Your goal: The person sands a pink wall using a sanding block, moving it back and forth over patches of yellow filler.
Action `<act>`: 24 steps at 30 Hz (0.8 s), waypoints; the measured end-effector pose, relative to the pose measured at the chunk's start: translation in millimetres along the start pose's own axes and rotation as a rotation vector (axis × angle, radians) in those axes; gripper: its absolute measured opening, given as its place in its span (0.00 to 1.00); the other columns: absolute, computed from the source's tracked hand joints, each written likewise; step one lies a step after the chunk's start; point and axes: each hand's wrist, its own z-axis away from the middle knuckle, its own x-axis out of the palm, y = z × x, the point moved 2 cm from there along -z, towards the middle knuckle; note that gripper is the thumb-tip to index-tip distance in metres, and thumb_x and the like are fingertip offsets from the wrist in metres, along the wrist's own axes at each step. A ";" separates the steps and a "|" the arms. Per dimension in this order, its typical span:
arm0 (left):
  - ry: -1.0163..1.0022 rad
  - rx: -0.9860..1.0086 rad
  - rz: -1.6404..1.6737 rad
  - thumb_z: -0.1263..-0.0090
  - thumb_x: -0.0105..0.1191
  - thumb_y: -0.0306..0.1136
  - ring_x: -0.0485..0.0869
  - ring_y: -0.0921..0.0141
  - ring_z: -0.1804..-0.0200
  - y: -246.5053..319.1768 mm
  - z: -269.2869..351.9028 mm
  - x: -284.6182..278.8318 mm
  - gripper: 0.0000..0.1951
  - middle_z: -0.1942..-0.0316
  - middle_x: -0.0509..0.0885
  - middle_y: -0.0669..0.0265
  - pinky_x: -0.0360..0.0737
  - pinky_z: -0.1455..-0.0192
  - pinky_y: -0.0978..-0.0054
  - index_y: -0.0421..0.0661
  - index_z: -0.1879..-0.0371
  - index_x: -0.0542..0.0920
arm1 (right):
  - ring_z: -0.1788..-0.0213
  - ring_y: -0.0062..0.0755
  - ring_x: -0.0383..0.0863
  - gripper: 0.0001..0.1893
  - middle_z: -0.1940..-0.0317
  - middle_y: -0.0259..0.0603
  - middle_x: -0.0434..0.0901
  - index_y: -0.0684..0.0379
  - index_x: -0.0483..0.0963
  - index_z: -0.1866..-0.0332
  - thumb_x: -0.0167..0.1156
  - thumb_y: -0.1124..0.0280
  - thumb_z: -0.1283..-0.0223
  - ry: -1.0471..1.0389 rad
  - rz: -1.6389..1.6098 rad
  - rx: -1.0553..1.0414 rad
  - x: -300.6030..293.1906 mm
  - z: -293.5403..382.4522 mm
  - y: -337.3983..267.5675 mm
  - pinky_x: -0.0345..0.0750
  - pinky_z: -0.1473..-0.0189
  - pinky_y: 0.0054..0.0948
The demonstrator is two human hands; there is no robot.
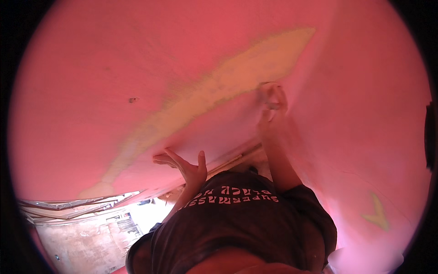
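Observation:
A pink painted wall [219, 116] fills most of the head view. A long yellowish patch [205, 96] with ragged edges runs slantwise across it. My left hand [190, 167] has its fingers spread, their tips at the wall below the patch, and holds nothing. Farther right, my right hand [279, 104] is curled close to the wall, just under the patch's lower edge. It is blurred. Its fingers are around a small greyish object [272, 106], too unclear to name.
A small hole [133, 100] marks the wall at left. The wall meets another pink wall [362, 113] at a corner on the right, which bears a small yellowish mark [378, 214]. Folded metal gate panels [68, 207] and a worn floor [85, 243] show at lower left.

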 end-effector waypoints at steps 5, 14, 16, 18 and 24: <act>-0.011 0.039 -0.011 0.34 0.64 0.47 0.11 0.34 0.26 -7.3 2.2 2.8 0.58 0.26 0.13 0.32 0.23 0.32 0.26 0.42 0.21 0.29 | 0.32 0.50 0.68 0.27 0.37 0.49 0.73 0.65 0.66 0.32 0.48 0.53 0.24 -0.200 -0.149 -0.058 29.3 24.5 -17.1 0.69 0.35 0.44; 0.015 0.138 0.044 0.36 0.66 0.43 0.14 0.35 0.25 -11.8 4.4 -1.3 0.58 0.24 0.16 0.34 0.26 0.29 0.27 0.42 0.20 0.33 | 0.34 0.40 0.72 0.19 0.38 0.47 0.74 0.64 0.71 0.40 0.50 0.63 0.28 -0.095 0.251 -0.343 30.9 12.6 -29.2 0.69 0.33 0.35; 0.013 0.119 0.008 0.37 0.66 0.43 0.14 0.35 0.25 -12.8 6.1 -3.7 0.58 0.24 0.17 0.35 0.27 0.29 0.27 0.42 0.20 0.33 | 0.34 0.41 0.72 0.19 0.38 0.48 0.74 0.64 0.72 0.40 0.50 0.63 0.28 -0.266 0.268 -0.457 35.2 18.4 -34.1 0.69 0.33 0.37; 0.025 0.154 0.037 0.37 0.66 0.43 0.17 0.35 0.23 -13.9 7.6 -10.1 0.57 0.23 0.20 0.36 0.28 0.29 0.27 0.43 0.20 0.35 | 0.35 0.42 0.73 0.19 0.38 0.48 0.74 0.64 0.72 0.40 0.50 0.62 0.27 -0.215 0.316 -0.382 21.5 14.4 -16.8 0.69 0.33 0.39; 0.191 0.157 -0.069 0.35 0.65 0.43 0.26 0.35 0.21 -47.2 1.9 -37.7 0.55 0.21 0.28 0.36 0.33 0.27 0.29 0.43 0.20 0.38 | 0.36 0.46 0.73 0.20 0.37 0.50 0.73 0.64 0.74 0.40 0.50 0.61 0.27 -0.137 0.187 -0.221 31.8 23.8 -36.1 0.68 0.33 0.44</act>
